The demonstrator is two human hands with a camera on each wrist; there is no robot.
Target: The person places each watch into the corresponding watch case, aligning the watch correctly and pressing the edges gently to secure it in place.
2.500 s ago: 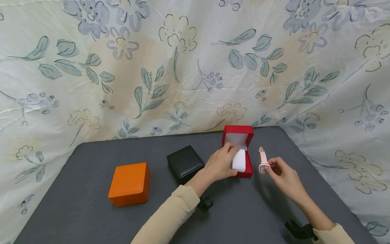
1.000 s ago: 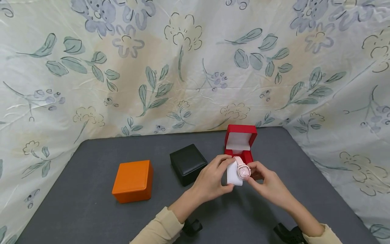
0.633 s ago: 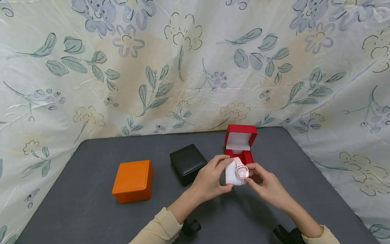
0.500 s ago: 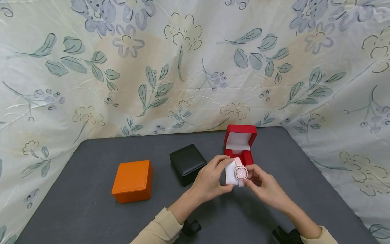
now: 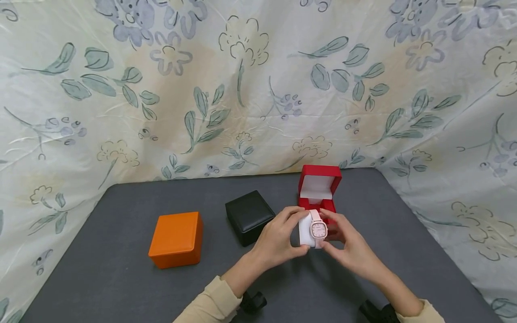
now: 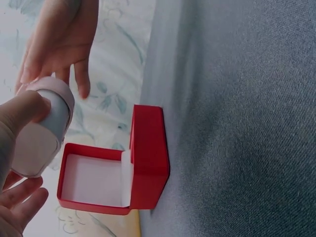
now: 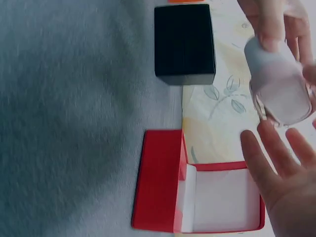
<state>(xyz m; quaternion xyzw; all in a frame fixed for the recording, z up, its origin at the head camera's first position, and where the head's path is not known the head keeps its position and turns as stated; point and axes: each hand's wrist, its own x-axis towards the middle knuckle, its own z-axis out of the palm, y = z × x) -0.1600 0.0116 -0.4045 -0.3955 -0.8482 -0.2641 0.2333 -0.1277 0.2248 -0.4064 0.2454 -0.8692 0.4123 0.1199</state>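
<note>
A pink wristwatch [image 5: 319, 230] with a square face is wrapped round a white watch cushion [image 5: 306, 231], held above the table. My left hand [image 5: 274, 237] grips the cushion from the left, its thumb below and fingers above; the thumb also presses the cushion in the left wrist view. From the right, my right hand [image 5: 353, 244] holds the watch, index finger at the upper strap and thumb at the lower strap. Its other fingers [image 7: 279, 155] are spread in the right wrist view. Just behind both hands, a red watch box [image 5: 321, 170] stands with its lid up, showing a white lining.
A closed black box [image 5: 249, 213] lies left of the red one, with a closed orange box [image 5: 176, 237] farther left. The grey tabletop [image 5: 101, 251] ends at a floral curtain [image 5: 258, 134] at the back and right.
My left hand took the cushion out of the red box and brought it nearer. My right hand brought the watch onto the cushion; lately it slid left, and its fingers spread to the strap.
</note>
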